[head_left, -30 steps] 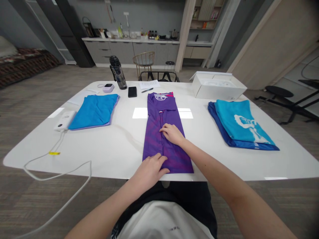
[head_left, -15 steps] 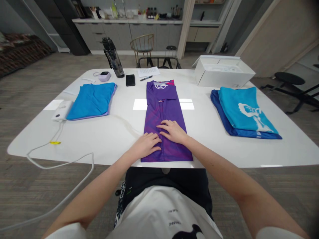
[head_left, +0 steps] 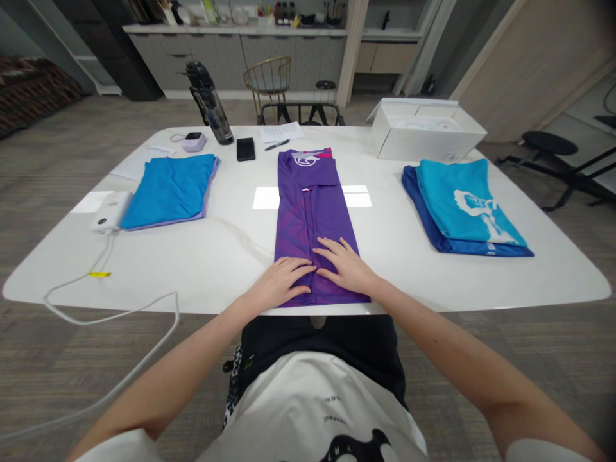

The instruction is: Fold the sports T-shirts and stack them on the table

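A purple T-shirt [head_left: 315, 215] lies lengthwise in front of me, its sides folded inward to meet along the middle. The collar, with a white print and a bit of red, points away from me. My left hand [head_left: 283, 280] rests flat on the near left part of the shirt, fingers reaching toward the middle seam. On the right half, my right hand [head_left: 347, 264] lies palm down with its fingers spread, the fingertips close to the same seam. Neither hand grips the cloth.
Left on the white table [head_left: 231, 269] are folded blue cloth [head_left: 168, 192], a white power strip [head_left: 110, 212] with its cable, a bottle [head_left: 212, 106], a black phone [head_left: 246, 149] and a pen [head_left: 277, 145]. Folded blue shirts [head_left: 466, 205] and a white box [head_left: 426, 138] are on the right.
My right hand has slid down the shirt toward me, relative to the cloth. My left hand stays at nearly the same spot. The whole view has shifted slightly.
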{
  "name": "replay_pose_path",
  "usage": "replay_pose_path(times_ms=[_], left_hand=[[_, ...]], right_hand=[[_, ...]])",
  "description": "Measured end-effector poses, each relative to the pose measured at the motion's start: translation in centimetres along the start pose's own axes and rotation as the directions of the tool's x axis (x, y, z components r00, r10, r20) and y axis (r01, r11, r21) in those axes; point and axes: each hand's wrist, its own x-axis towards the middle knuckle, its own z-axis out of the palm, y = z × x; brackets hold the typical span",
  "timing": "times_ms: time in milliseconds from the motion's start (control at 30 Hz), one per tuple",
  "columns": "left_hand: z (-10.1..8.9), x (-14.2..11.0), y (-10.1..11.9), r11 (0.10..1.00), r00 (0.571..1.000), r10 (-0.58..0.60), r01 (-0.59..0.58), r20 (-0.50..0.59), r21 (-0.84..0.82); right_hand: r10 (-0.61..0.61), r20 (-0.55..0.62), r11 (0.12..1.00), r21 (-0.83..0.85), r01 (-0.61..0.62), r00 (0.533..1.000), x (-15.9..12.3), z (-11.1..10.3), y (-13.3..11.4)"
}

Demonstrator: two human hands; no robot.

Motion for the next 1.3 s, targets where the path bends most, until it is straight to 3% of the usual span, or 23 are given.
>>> replay_pose_path(times_ms=[200, 433, 667, 767, 833, 900, 967, 1067, 1133, 1233, 1300], left_hand=[[-2.1, -3.2, -2.2, 0.975, 0.992, 0.056, -0.029, 0.117, -0.221], [-2.9, -5.2, -2.7, 0.966, 0.980, 0.058, -0.006, 0.192, -0.259], [-2.6, -3.2, -2.1, 0.960, 0.990, 0.052, -0.013, 0.133, -0.279], [-2.9, -2.0, -1.5, 0.924, 0.996, 0.000, 0.035, 0.091, -0.381], [-3.5, -0.8, -1.3, 0.867, 0.994, -0.104, 0.108, 0.035, -0.486], [-4.2, 1.0, -1.6, 0.780, 0.956, -0.287, 0.198, -0.057, -0.594], [-4.9, 3.5, -2.6, 0.660, 0.857, -0.490, 0.245, -0.160, -0.710], [-5.5, 7.8, -5.6, 0.480, 0.687, -0.683, 0.169, -0.246, -0.861], [-5.3, 10.0, -8.2, 0.394, 0.628, -0.746, 0.146, -0.223, -0.907], [-3.8, 11.3, -11.6, 0.266, 0.625, -0.781, 0.309, -0.017, -0.913], [-2.5, 11.1, -13.2, 0.271, 0.626, -0.779, 0.374, 0.026, -0.887]], right_hand=[[-0.070, -0.003, 0.997, 0.022, 0.070, 0.998, -4.6, -2.1, 0.9], [-0.042, 0.067, 0.995, 0.098, 0.036, 0.997, -9.3, -4.1, 4.0], [0.001, 0.098, 0.988, 0.156, -0.017, 0.995, -8.7, -4.6, 3.2], [0.047, 0.067, 0.947, 0.314, -0.066, 0.997, -7.4, -4.9, 2.7], [0.141, 0.021, 0.881, 0.454, -0.135, 0.990, -5.9, -5.7, 2.7], [0.270, -0.030, 0.785, 0.586, -0.202, 0.962, -3.7, -6.6, 3.3], [0.399, -0.083, 0.674, 0.702, -0.230, 0.913, -0.9, -7.3, 4.6], [0.576, -0.141, 0.546, 0.799, -0.251, 0.805, 3.7, -7.0, 7.4], [0.658, -0.106, 0.523, 0.777, -0.351, 0.745, 6.1, -6.1, 9.3], [0.695, -0.084, 0.621, 0.569, -0.538, 0.714, 8.2, -4.2, 11.3], [0.698, -0.110, 0.689, 0.375, -0.621, 0.708, 8.7, -3.1, 12.0]])
